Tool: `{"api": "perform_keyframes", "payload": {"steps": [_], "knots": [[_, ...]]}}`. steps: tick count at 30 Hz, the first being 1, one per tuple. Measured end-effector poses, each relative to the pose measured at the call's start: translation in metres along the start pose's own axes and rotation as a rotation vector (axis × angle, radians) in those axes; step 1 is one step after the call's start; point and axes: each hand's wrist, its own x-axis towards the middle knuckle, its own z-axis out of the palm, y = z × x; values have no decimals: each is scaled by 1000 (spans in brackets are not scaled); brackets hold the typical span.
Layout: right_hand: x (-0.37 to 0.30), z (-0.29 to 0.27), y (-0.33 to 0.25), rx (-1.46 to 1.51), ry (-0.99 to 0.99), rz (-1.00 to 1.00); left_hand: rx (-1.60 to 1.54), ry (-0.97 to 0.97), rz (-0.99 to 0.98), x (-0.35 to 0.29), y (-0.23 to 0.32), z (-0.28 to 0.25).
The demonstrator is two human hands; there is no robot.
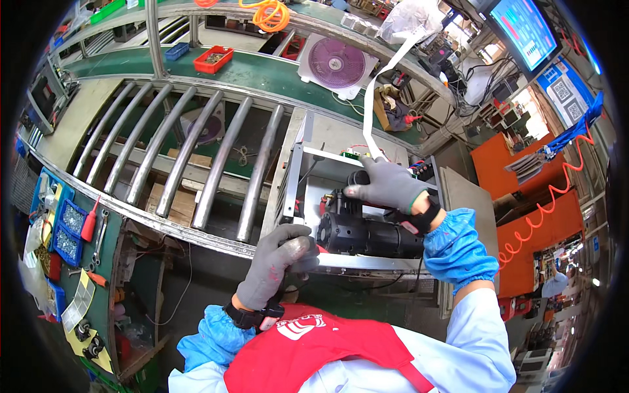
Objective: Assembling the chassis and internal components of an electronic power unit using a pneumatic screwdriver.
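Note:
In front of me stands an open metal cabinet (pixel 354 262) with a black motor-like unit (pixel 367 234) lying inside. My right hand (pixel 392 186), in a grey glove, reaches over that unit. Its thumb and fingers close around a black round part (pixel 358 178) at the top. At the cabinet's near left corner is my left hand (pixel 278 259), also gloved, with its fingers curled. The fingertips are partly hidden, so what they hold cannot be made out. A green circuit board (pixel 352 155) sits along the cabinet's far side.
Left of the cabinet runs a conveyor of metal rollers (pixel 213 164). A purple fan (pixel 335 62) and a red bin (pixel 213 59) stand beyond it. Blue trays of small parts (pixel 69 226) and a red-handled screwdriver (pixel 90 223) lie far left. A coiled red hose (pixel 544 208) hangs right.

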Motion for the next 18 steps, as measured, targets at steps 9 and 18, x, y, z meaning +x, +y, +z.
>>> {"api": "perform_keyframes", "payload": {"steps": [9,18], "knots": [[9,6,-2,-33,8,44,8,8,-8,-2,-2,1],[2,8,12,3,125,-266,21,14,-9,0,-3,0]]}}
